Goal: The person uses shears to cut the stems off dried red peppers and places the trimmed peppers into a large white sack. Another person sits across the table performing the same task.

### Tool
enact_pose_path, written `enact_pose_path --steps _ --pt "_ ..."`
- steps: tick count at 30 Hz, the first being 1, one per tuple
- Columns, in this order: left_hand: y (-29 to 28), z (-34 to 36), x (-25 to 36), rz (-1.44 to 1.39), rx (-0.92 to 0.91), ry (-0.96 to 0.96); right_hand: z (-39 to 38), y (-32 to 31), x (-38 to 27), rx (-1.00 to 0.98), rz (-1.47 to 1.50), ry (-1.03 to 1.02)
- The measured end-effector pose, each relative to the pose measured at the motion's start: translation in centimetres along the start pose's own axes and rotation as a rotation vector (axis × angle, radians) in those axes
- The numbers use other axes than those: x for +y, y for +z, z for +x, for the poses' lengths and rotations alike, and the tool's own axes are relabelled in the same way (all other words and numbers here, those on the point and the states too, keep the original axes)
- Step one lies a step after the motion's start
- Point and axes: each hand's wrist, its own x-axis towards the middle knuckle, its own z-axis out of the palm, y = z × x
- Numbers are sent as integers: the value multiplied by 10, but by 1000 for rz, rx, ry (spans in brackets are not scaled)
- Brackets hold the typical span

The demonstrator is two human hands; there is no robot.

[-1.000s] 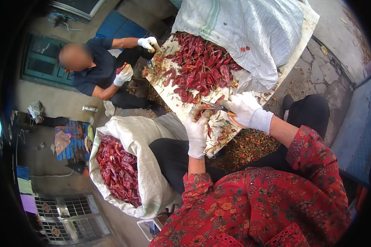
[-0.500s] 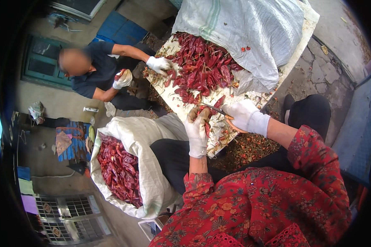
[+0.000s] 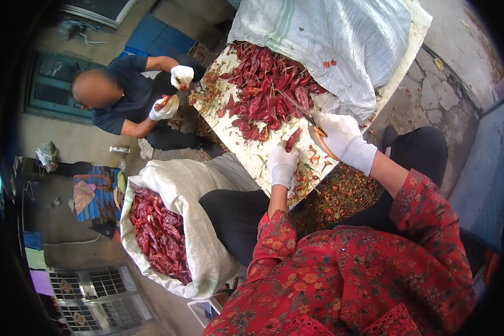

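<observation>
1. Chili pepper (image 3: 293, 139), a single dried red one, is pinched upright in the gloved left hand (image 3: 281, 165), just above the near edge of the tabletop (image 3: 238, 131).
2. Right hand (image 3: 344, 137), also in a white glove, is wrapped around the orange handles of the scissors (image 3: 302, 115), whose blades point up toward the pile of chilies (image 3: 266, 92).
3. Biggest risk, probably: those blades sit really close to the left fingertips. If the pepper slips or the cut lands low, the glove could get nicked, and thin cloth won't stop much.
4. The pepper is held only by the fingertips, so it could twist loose and drop into the heap of stems and scraps (image 3: 341, 196) by the person's knees instead of the open sack (image 3: 168, 224) of cut peppers on the left.
5. Dry seeds and dust could flick up on the snip, which is nasty for the eyes.
6. Looks-wise, the pepper is dark red, wrinkled, a bit curved and leathery, same as the pile spilling from the big white bag (image 3: 330, 50).
7. A co-worker (image 3: 129, 101) across the tabletop has both gloved hands busy too.
</observation>
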Motion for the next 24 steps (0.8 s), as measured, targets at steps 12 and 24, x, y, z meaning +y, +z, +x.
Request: enact_pose_path --steps 12,24 --pt "-8 -30 -51 -1352 -139 -134 -3 6 0 -29 -79 -74" --pt "-81 -43 26 -938 230 158 -16 22 4 -237 -121 -169"
